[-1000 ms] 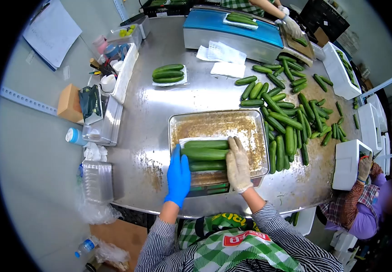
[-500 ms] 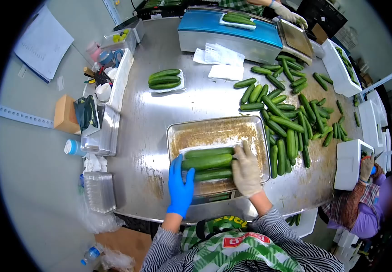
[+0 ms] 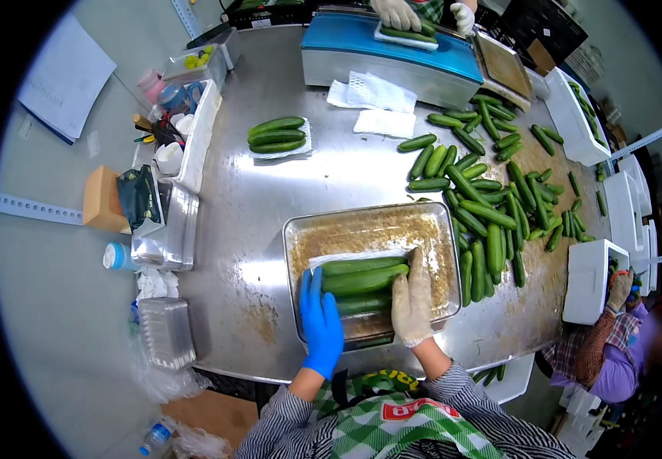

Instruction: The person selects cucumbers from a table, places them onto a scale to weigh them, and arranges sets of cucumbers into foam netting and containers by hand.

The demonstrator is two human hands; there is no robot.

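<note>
Three cucumbers [image 3: 365, 284] lie side by side on a white foam tray with netting [image 3: 358, 255], inside a worn metal pan [image 3: 361, 222]. My left hand [image 3: 321, 325], in a blue glove, cups their left ends with its fingers pointing away from me. At the right ends my right hand [image 3: 413, 302], in a pale knit glove, presses inward with thumb and fingers around the tips. Together the two hands grip the group from both ends. The lowest cucumber is partly hidden behind my hands.
Many loose cucumbers [image 3: 492, 218] spread right of the pan. Another cucumber pack [image 3: 279, 136] sits further back, near white liners [image 3: 384, 122]. A co-worker's gloved hand [image 3: 397, 14] is over a pack on the blue-topped machine [image 3: 384, 47]. White bins [image 3: 587, 283] line the right.
My hands have come nearer each other around the cucumbers, which have shifted slightly right and toward me. At the back, the co-worker's hand has moved onto the pack on the blue-topped machine.
</note>
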